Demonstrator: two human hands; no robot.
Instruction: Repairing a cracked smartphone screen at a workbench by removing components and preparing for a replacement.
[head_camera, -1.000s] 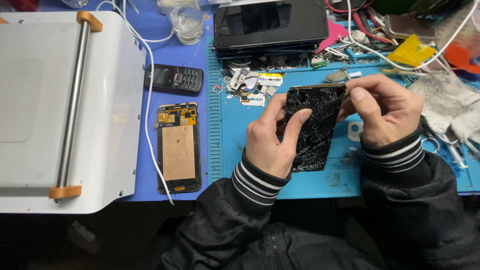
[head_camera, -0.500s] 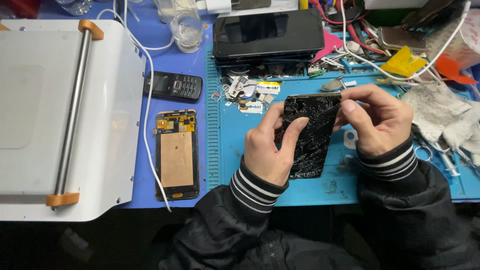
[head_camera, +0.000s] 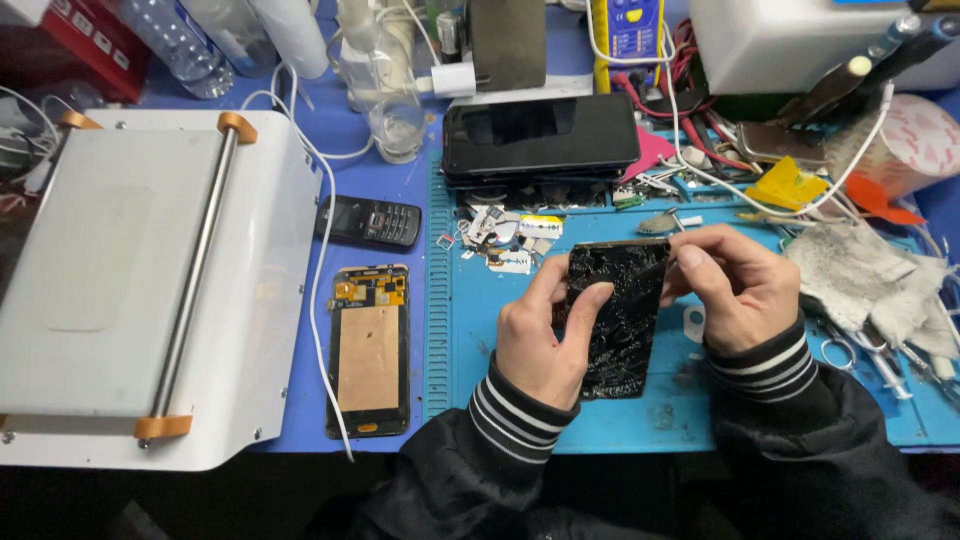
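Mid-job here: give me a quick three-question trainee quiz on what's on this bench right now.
1. True or false: both hands touch the cracked black panel.
2. Which lies nearest the white machine? A) grey rag B) opened phone with copper back C) yellow tape piece
3. What lies just above the opened phone, on the blue table?

Key
1. True: the left hand holds its left edge, and the right hand pinches its top right corner.
2. B
3. A small black keypad phone.
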